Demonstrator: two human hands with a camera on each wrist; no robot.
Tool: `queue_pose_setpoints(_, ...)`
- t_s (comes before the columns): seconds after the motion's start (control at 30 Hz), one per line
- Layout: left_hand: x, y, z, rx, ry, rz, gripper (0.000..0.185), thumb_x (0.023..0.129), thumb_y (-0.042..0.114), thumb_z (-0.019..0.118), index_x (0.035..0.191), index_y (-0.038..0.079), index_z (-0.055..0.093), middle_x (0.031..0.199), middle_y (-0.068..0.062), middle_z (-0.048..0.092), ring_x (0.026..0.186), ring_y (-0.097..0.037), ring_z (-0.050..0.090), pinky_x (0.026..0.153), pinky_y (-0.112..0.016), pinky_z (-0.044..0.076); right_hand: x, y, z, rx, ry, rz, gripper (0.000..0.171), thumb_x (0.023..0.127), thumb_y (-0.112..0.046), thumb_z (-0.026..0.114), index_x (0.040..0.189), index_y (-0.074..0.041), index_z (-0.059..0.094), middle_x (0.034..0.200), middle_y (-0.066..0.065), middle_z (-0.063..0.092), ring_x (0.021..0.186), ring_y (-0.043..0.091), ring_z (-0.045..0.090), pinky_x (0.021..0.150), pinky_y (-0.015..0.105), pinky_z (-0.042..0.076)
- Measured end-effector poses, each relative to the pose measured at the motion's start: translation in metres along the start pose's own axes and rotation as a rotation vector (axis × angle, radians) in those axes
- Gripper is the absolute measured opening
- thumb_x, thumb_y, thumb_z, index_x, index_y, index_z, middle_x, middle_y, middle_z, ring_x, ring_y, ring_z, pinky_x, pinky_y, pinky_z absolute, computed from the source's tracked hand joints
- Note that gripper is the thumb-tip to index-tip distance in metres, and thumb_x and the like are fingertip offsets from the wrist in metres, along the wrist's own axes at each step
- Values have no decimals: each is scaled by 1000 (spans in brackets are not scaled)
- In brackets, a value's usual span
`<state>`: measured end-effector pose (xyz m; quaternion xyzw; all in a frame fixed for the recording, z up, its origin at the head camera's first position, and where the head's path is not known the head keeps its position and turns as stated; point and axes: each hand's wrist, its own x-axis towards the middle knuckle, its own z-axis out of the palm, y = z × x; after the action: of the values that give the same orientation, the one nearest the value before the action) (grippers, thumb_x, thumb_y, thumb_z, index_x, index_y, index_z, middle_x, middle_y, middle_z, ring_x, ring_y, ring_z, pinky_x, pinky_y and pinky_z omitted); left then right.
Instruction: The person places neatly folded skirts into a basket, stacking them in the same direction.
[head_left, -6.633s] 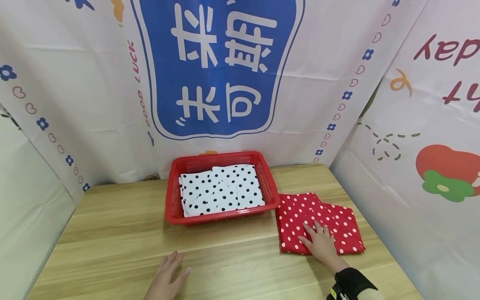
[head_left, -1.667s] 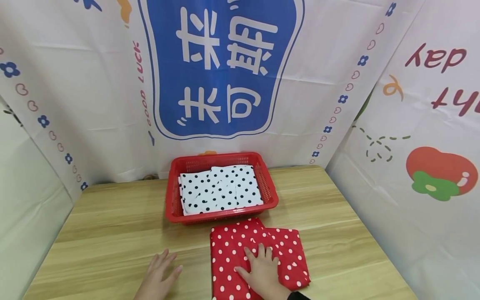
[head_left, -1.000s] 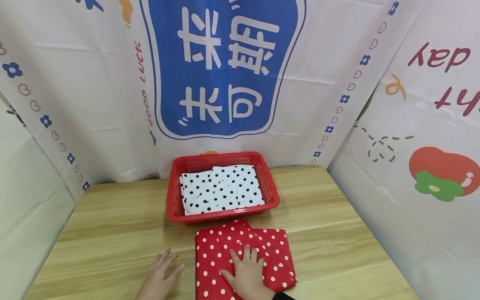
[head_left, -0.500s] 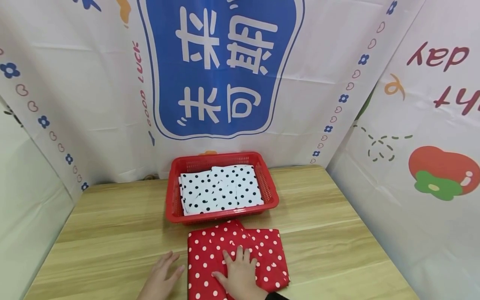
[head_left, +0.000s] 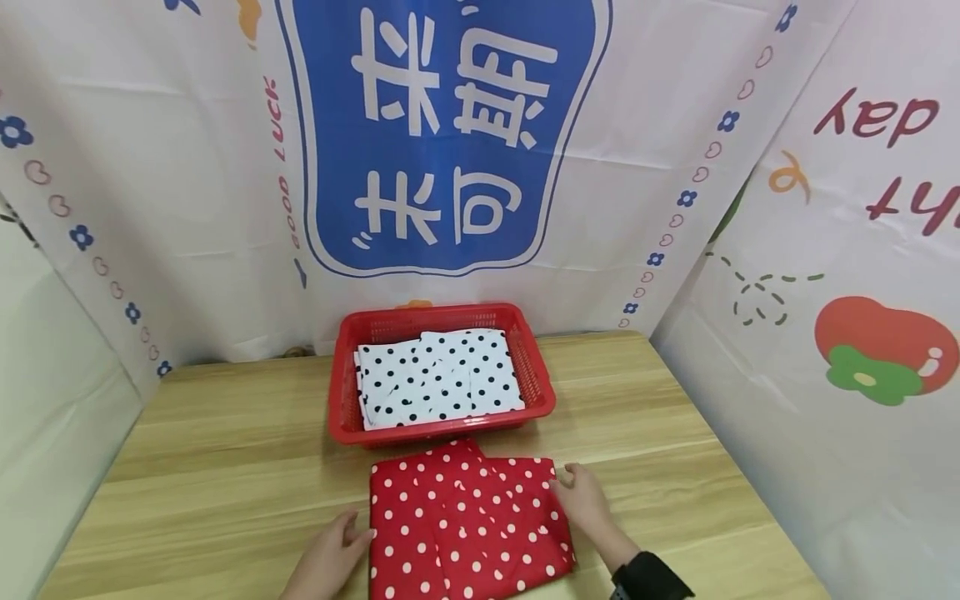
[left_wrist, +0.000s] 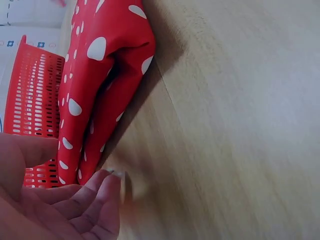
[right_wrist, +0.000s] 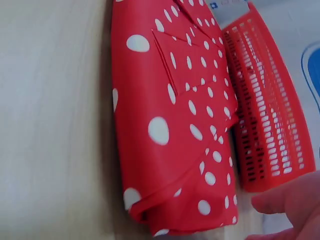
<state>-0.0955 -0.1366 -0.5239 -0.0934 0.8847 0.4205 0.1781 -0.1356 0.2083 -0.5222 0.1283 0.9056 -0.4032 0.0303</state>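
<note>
The folded red polka-dot cloth lies flat on the wooden table, at the table's near edge and just in front of the red plastic basket; it serves as the landmark here.

At the cloth's left edge, near its front corner, the left hand rests on the table with its fingers loosely extended; their tips reach the cloth's edge. The left wrist view shows the fingertips low on the table right beside the cloth's folded layers, relaxed and not closed around anything; whether they actually press the fabric cannot be told.

At the cloth's right edge, near its far corner, the right hand sits with its fingers bent at the fabric's border, touching it. Whether they pinch the edge cannot be told from the head view, and the right wrist view shows only a fingertip at the frame's corner, apart from the cloth's rolled fold. A dark sleeve covers that wrist.

Behind the cloth, the basket nearly touches the cloth's far edge. Inside lies a folded white cloth with black dots. Farther behind stands a printed backdrop with a blue panel and white characters.
</note>
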Motion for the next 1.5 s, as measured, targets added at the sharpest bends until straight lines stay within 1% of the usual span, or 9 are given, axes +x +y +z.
queue_pose_setpoints(0.03,0,0,0,-5,-7,-6,63,96,29,62,130,-20,42,110,-29,61,101,-39,60,85,-51,53,1,4,-1,30,-31,25,45,92,-10,62,125,18,49,118,36,56,107,46,58,85,52,52)
queue_pose_setpoints(0.13,1,-1,2,-71,-32,-25,61,95,26,62,127,-22,42,106,-27,63,97,-36,62,84,-50,53,3,12,-2,82,-113,80,40,93,-9,61,120,19,50,112,34,59,98,41,62,77,46,56)
queue_pose_setpoints(0.3,4,-1,8,-217,-67,-52,56,95,17,62,125,-25,40,92,-13,67,82,-20,64,79,-41,56,4,13,-2,151,-193,149,29,94,-7,60,112,16,57,94,17,64,79,22,60,67,34,54)
queue_pose_setpoints(0.43,4,-1,9,-257,-47,-10,50,92,9,62,122,-26,42,86,-10,67,78,-19,65,73,-37,56,2,11,-5,197,-238,170,19,95,-6,59,102,11,63,84,8,64,75,17,59,67,30,53)
queue_pose_setpoints(0.67,-7,9,-4,-268,-78,-14,49,92,7,64,126,-23,44,87,-7,65,77,-18,62,70,-34,56,-7,-1,-20,192,-249,117,14,94,-7,62,92,6,66,76,5,63,69,16,55,63,27,47)
queue_pose_setpoints(0.87,-16,18,-13,-267,-52,9,48,92,8,66,124,-21,47,87,-7,64,77,-18,60,72,-35,57,-13,-5,-30,163,-245,71,14,93,-7,62,94,6,67,76,4,63,69,16,54,63,28,45)
queue_pose_setpoints(1.17,-28,29,-18,-267,-41,-14,47,90,7,68,124,-19,49,87,-7,63,77,-17,60,71,-35,57,-21,-11,-42,154,-229,46,12,92,-6,63,93,5,67,76,4,63,69,16,54,63,31,48)
queue_pose_setpoints(1.33,-40,38,-26,-290,-61,-49,54,90,10,68,128,-21,45,92,-8,64,80,-18,61,74,-38,58,-28,-20,-55,152,-231,23,11,91,-6,64,93,5,67,77,4,64,70,16,56,67,36,52)
queue_pose_setpoints(1.5,-54,47,-38,-310,-26,-35,54,90,10,69,127,-21,46,92,-8,63,81,-18,60,74,-38,58,-35,-33,-71,150,-242,-1,14,90,-6,66,96,6,67,79,5,65,71,17,57,69,39,54)
